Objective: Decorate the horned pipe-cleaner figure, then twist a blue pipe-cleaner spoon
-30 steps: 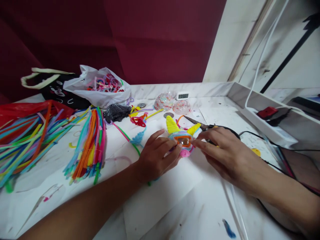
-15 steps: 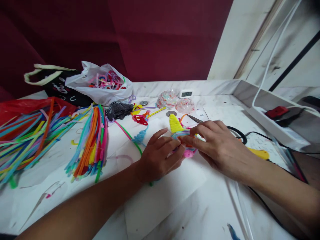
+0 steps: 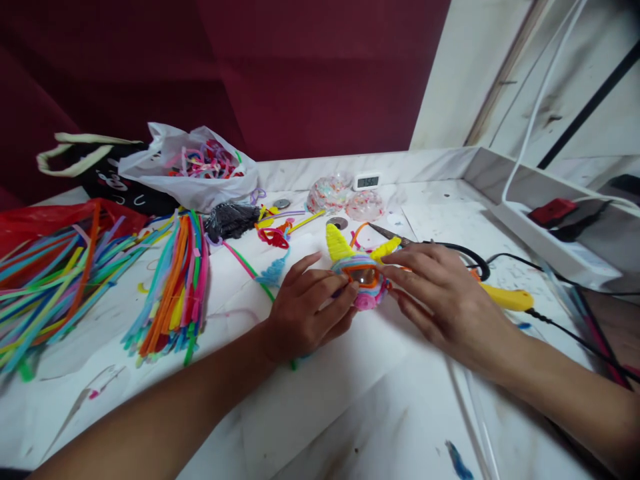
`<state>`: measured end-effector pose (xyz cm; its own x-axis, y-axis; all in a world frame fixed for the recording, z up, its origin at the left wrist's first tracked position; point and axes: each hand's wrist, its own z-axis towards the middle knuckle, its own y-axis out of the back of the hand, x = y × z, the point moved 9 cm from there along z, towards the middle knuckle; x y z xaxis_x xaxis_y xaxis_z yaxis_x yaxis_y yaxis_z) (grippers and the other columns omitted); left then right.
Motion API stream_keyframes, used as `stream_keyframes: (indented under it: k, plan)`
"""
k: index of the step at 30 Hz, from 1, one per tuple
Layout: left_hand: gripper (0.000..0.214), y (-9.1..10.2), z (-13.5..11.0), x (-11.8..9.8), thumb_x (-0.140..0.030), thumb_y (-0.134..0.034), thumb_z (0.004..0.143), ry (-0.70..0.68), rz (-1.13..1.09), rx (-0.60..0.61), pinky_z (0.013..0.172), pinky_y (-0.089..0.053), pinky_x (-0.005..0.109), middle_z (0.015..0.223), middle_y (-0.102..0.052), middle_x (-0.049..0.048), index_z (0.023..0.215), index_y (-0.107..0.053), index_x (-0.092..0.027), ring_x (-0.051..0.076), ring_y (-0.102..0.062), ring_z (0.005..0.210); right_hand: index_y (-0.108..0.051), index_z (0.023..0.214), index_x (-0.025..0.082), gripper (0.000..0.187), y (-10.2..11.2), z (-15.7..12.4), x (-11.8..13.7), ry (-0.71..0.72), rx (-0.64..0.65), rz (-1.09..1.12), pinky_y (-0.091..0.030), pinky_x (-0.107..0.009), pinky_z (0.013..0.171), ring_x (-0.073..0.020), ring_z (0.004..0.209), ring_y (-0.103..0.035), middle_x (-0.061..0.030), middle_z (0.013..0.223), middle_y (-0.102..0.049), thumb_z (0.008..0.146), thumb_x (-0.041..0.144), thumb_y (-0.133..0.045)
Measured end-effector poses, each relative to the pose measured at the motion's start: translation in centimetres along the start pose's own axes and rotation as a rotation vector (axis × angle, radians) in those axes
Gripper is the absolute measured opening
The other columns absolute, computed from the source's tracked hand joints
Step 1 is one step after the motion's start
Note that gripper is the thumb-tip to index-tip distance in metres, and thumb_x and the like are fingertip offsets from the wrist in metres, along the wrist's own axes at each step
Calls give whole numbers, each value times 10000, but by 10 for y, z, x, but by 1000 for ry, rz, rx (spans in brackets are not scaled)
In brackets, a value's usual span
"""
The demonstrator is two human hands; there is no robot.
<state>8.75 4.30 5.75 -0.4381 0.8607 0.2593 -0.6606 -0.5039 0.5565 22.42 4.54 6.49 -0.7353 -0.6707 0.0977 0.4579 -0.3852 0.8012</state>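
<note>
A small pipe-cleaner figure (image 3: 361, 275) with two yellow horns, an orange-rimmed lens and a pink base rests on the white table (image 3: 380, 400). My left hand (image 3: 305, 313) grips its left side with curled fingers. My right hand (image 3: 440, 300) pinches its right side with the fingertips. Scissors (image 3: 400, 238) with black handles lie just behind my right hand. A yellow glue gun (image 3: 505, 297) lies to the right of that hand.
Bundles of coloured pipe cleaners (image 3: 170, 287) spread over the left of the table by a red bag (image 3: 45, 220). A white plastic bag (image 3: 195, 170) of scraps, a black tote (image 3: 100, 177), clear beaded balls (image 3: 333, 195), a small clock (image 3: 367, 181) and a power strip (image 3: 560, 250) sit behind.
My right hand slid off the front of the figure to its right side, uncovering the lens and right horn. The view shifted a little.
</note>
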Motion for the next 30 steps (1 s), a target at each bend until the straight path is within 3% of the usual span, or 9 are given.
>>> stream_keyframes:
  k: [10,30]
  plan:
    - [306,-3,0,-1,-271,-710,789,22,-4,35,1019,-494,496,969,-717,68,1076,-647,-184,187,-669,901,-581,1276,169,361,-14,2,-7,-8,36,-93,-388,-551,974,-359,1309,-418,-90,1354,-591,966,327,-485]
    - [348,-4,-4,3,-288,-684,786,31,-18,44,1043,-463,499,1024,-709,75,1115,-626,-193,195,-668,946,-546,1315,180,398,-22,3,-6,15,81,-115,-343,-525,966,-339,1313,-418,-107,1364,-587,971,366,-474]
